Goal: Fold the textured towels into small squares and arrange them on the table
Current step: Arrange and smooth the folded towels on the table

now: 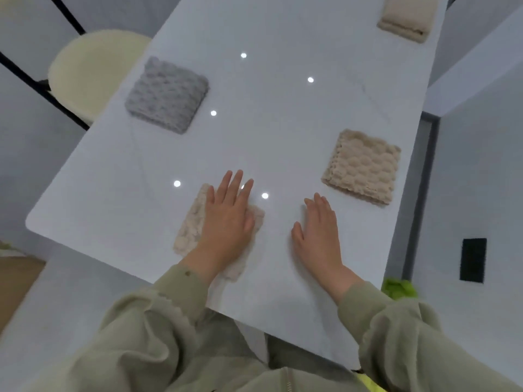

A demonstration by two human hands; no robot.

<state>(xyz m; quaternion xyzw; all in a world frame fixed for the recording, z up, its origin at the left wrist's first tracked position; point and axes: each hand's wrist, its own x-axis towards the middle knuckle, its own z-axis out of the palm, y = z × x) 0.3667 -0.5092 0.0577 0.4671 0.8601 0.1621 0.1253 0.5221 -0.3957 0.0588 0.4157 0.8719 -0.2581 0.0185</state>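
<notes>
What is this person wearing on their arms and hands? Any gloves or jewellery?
No gloves: the left hand and right hand are bare, with no rings or watch showing. Both arms are covered to the wrist by loose, pale olive-green sleeves, the left sleeve and right sleeve, made of soft, creased fabric. A zip runs down the garment's front.

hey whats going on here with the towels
A person is folding textured towels at a white table. Their left hand presses flat on a cream towel near the front edge. The right hand rests open on bare tabletop beside it. A grey towel, a beige towel and a far beige towel already lie folded.
</notes>
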